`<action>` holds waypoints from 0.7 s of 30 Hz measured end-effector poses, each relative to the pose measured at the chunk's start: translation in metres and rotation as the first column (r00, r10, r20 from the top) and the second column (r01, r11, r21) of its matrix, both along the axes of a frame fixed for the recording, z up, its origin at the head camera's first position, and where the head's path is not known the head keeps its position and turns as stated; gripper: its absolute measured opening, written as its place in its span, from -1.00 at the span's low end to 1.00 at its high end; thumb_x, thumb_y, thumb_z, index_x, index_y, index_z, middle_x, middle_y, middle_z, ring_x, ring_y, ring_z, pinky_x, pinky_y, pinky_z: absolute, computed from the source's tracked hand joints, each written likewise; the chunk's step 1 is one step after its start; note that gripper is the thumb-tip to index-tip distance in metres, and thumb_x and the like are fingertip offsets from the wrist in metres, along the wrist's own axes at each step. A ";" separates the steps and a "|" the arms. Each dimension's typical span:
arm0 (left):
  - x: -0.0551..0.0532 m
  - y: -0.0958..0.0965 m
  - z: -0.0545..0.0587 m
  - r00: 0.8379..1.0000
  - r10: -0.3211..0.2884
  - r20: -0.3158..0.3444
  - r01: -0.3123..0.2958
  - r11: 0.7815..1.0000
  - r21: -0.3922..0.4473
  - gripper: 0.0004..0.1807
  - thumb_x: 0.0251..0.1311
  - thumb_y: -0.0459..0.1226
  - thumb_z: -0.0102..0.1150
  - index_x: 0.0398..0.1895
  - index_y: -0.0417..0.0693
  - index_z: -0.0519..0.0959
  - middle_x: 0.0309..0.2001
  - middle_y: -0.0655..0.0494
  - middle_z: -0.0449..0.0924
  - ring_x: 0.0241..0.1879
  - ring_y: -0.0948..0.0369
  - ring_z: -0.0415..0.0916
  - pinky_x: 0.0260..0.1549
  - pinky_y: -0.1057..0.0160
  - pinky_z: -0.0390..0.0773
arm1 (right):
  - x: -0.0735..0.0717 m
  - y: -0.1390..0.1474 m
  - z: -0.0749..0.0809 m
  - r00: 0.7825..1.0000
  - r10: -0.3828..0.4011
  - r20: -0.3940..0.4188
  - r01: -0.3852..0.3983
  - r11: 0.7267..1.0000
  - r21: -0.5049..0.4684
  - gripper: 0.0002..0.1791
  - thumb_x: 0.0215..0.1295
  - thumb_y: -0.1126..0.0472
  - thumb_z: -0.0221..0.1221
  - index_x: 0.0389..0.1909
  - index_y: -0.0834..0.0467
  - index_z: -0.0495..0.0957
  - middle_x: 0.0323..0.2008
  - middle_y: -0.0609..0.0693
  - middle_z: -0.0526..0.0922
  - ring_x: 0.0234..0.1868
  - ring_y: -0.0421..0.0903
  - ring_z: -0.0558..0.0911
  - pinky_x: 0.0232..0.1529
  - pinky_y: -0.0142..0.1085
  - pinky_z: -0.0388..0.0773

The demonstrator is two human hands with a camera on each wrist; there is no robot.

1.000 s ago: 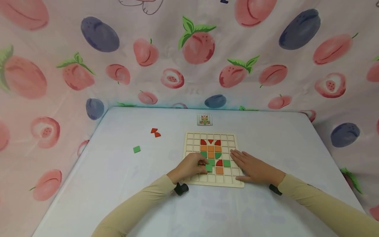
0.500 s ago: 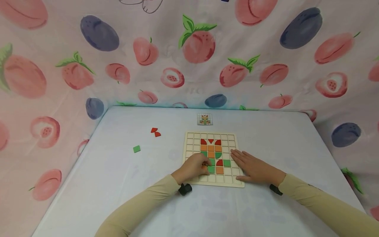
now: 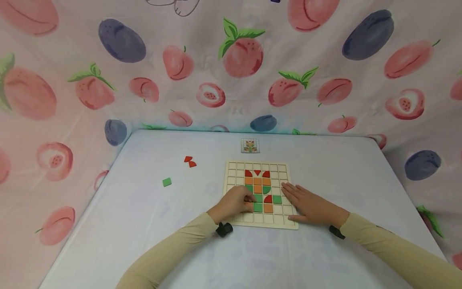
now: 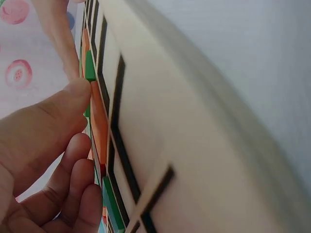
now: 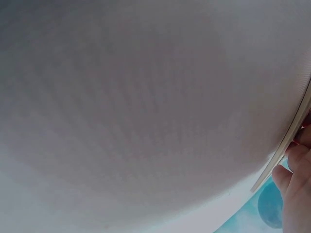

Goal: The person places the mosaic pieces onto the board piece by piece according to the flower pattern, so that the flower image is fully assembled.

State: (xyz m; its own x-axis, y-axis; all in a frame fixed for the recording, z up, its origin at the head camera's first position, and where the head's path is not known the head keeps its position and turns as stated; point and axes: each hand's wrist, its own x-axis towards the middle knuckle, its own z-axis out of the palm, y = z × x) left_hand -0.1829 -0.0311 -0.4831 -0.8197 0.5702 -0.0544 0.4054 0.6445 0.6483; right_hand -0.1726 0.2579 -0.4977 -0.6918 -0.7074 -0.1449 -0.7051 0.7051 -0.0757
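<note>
A pale wooden grid board point(image 3: 274, 224) carries red, orange and green tiles in a pattern. My left hand point(image 3: 232, 202) is over its left half, thumb and fingers bent close to the tiles. A green square tile point(image 3: 258, 207) lies in a cell just right of the thumb. In the left wrist view the thumb tip point(image 4: 80, 87) is right at the edge of a green tile point(image 4: 90, 66), beside an orange tile point(image 4: 99, 126). The left fingers cover several cells. My right hand point(image 3: 312, 206) lies flat across the board's right edge, fingers extended.
Two red rounded pieces point(image 3: 190, 161) and a green square tile point(image 3: 167, 182) lie left of the board on the white table point(image 3: 173, 257). A small pattern card point(image 3: 250, 145) is behind the board. Fruit-printed cloth point(image 3: 209, 56) hangs at the back and sides.
My left hand has lowered the green tile, tilted between its fingers a second ago, into a cell, and the fingertips have drawn back slightly left. The right hand has stayed put.
</note>
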 end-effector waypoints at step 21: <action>-0.028 -0.043 0.010 0.991 -0.006 0.131 -0.010 0.993 0.116 -0.74 0.01 -0.25 0.37 -0.18 -0.09 0.67 -0.20 0.11 0.65 -0.24 0.25 0.50 -0.21 0.37 0.51 | 0.002 -0.002 0.002 0.999 0.021 -0.045 -0.022 0.999 -0.025 -0.03 0.25 -0.38 -0.07 0.41 0.28 0.07 0.45 0.16 0.08 0.45 0.10 0.11 0.36 0.00 0.15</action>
